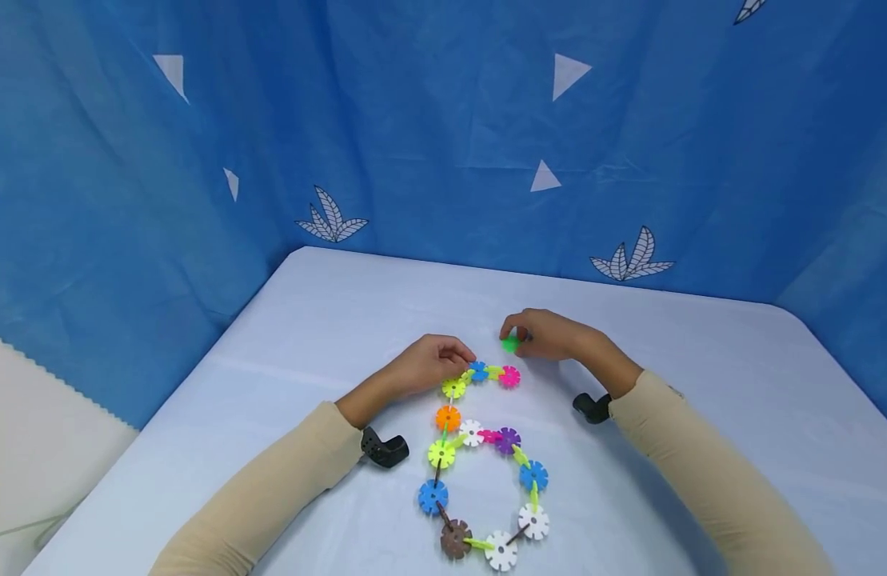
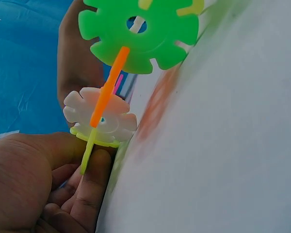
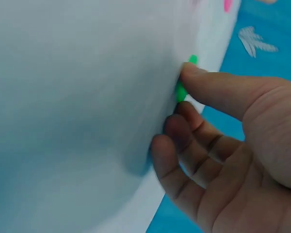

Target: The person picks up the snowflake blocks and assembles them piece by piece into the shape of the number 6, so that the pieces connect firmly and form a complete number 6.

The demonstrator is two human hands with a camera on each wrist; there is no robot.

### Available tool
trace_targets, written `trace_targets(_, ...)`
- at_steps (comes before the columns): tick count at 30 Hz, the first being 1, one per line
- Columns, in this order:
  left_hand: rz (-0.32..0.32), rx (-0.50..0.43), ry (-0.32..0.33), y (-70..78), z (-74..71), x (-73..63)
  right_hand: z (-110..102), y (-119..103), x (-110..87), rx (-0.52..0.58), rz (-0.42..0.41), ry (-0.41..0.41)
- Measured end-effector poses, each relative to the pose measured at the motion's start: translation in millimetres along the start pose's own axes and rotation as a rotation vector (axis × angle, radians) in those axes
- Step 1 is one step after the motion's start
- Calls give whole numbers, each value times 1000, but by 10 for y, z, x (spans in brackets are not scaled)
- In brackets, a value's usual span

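Note:
Notched plastic discs are slotted together into a chain shaped like a figure 6 on the white table. At the top of the chain, my left hand (image 1: 430, 364) pinches a yellow-green disc (image 2: 88, 156) between thumb and fingers. A blue disc (image 1: 478, 371) lies right by those fingertips, and a pink disc (image 1: 510, 377) forms the chain's upper end. Just beyond the pink disc, my right hand (image 1: 549, 334) holds a separate green disc (image 1: 511, 344). The right wrist view shows this green disc (image 3: 181, 92) edge-on between thumb and index finger, close over the table.
The chain's lower loop comes toward me, with a brown disc (image 1: 456, 540) and a white disc (image 1: 501, 550) nearest. Black wrist cameras (image 1: 385, 450) hang beneath both sleeves. Behind the white table (image 1: 702, 360) hangs a blue curtain (image 1: 443, 120).

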State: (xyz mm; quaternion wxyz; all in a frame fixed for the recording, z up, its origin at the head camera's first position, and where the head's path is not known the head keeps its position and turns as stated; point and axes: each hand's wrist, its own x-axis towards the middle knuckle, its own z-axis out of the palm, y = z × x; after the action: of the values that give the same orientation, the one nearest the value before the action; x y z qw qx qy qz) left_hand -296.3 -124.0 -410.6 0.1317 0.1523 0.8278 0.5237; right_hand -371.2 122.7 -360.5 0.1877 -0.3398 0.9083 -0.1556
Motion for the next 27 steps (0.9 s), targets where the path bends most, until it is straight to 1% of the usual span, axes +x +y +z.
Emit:
trace_targets(3,-2,0,-2,-5,10,3,23,97,-255,48,28,14)
trace_targets(7,-1,1,-2,0,11,-1,80,143,-570,90,104,39)
trace_targets(10,-6,2,4,13,10,-2,152,134,-735,125,149,83)
trace_targets(12,-13,-4,6,24,9,-1,207,102,-802,152,139,130)
trace_targets(16,-20,-12,7,15,1,-5,318,17,-795,172,86,225)
trace_targets(19,-21,-13,12,8,6,-6,364,-35,-739,161,53,271)
trace_targets(22,-21,-21,10,10,12,-6,380,-70,-700,156,32,284)
trace_targets(27,-13,-16,5,19,13,0,388,-109,-695,156,37,263)
